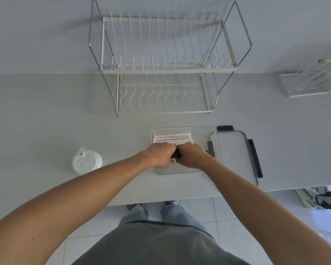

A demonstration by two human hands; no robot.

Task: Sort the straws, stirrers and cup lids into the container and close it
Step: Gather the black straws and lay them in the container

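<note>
A clear rectangular container [203,129] lies on the white table in front of me. White paper-wrapped straws [171,138] fill its far left section. My left hand [158,155] and my right hand [192,155] meet over the container's middle, both closed around a dark bundle [175,154], apparently black stirrers; most of it is hidden by my fingers. A stack of white cup lids [86,162] stands on the table to the left, apart from both hands. The container's clear lid [233,152], with black latches, lies flat to the right.
A two-tier wire dish rack [161,69] stands behind the container. A smaller wire rack [311,83] sits at the far right. The table's front edge runs just below my forearms, with tiled floor and another person's shoes beyond it.
</note>
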